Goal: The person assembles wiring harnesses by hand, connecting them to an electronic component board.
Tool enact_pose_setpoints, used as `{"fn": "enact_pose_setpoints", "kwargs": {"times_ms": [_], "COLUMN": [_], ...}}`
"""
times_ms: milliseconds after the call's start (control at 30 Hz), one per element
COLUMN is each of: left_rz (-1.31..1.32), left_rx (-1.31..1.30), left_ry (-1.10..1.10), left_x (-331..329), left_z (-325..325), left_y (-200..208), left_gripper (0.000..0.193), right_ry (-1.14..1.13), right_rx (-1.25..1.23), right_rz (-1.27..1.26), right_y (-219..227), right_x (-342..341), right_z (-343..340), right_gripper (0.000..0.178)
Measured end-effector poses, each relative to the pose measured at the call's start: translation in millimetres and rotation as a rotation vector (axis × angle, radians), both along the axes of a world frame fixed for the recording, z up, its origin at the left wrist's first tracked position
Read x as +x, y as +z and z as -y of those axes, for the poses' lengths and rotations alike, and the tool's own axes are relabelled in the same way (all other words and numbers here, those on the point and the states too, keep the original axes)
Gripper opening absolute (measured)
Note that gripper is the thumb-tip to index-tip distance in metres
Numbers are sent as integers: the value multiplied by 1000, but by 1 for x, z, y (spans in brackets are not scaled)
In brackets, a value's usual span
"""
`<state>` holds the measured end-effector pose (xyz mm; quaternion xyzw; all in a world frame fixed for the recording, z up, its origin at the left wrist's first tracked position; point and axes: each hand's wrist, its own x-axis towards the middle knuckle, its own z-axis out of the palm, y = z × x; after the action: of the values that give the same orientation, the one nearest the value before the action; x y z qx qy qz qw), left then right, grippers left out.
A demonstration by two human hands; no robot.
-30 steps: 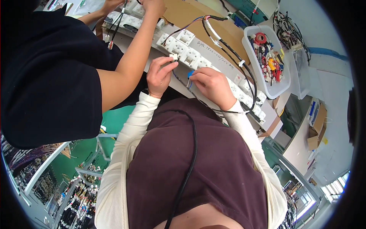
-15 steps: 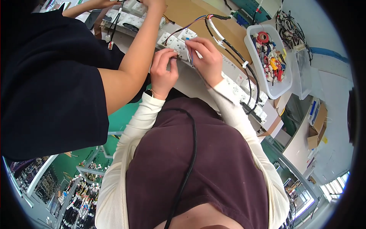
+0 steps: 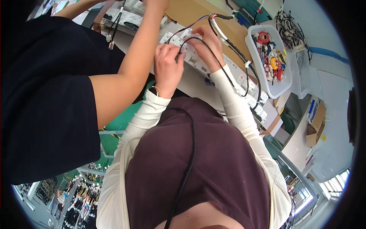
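My left hand [image 3: 168, 66] is closed, thumb and fingers pinched on a thin black cable [image 3: 206, 44]. That cable arcs up from the fingertips, crosses in front of my right hand [image 3: 209, 47] and drops toward the right end of the board. The fingers of my right hand are bent at a row of white socket blocks [image 3: 192, 57]; what lies between the fingertips is hidden. A branched wire harness [image 3: 237, 49], with black sleeving and white tape, runs above and right of my hands. Thin coloured wires [image 3: 192, 23] lead from it down to the blocks.
At my left, a person's bare forearm [image 3: 139, 57] reaches over the same board, close to my left hand. A clear plastic bin [image 3: 288, 72] of small coloured parts stands right of the harness. Brown cardboard [image 3: 183, 10] lies behind the blocks. Black cables [image 3: 290, 28] are bundled at the back right.
My right hand has moved up and away, over the blocks. The black cable now arcs above my left hand, which has shifted slightly right. The co-worker's arm has shifted slightly.
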<state>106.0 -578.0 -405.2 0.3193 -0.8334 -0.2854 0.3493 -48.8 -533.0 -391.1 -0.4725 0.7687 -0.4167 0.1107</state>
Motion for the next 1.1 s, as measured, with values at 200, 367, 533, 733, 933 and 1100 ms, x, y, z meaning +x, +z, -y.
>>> {"fn": "enact_pose_setpoints", "kwargs": {"times_ms": [200,367,533,733,933,1100], "left_rz": [-178,-344,282,709,397,36], "left_rx": [652,891,878,694,1059,1371], "left_ry": [131,84,-847,-1438,-1287,-985], "left_x": [-2,11,10,-44,-15,-11], "left_z": [12,-16,-84,-114,-84,-90], "left_y": [-22,-64,-31,-52,-7,35], "left_gripper": [47,30,40,49,24,27], "right_ry": [-125,165,-538,-353,-521,-395], "right_rx": [283,206,-175,162,-494,-575], "right_rz": [200,-328,-419,16,-32,101], "right_y": [20,18,29,34,132,118], "right_x": [-3,47,79,55,-43,-42], "right_z": [-5,-117,-265,-253,-196,-205], "right_gripper": [57,44,39,21,44,44]}}
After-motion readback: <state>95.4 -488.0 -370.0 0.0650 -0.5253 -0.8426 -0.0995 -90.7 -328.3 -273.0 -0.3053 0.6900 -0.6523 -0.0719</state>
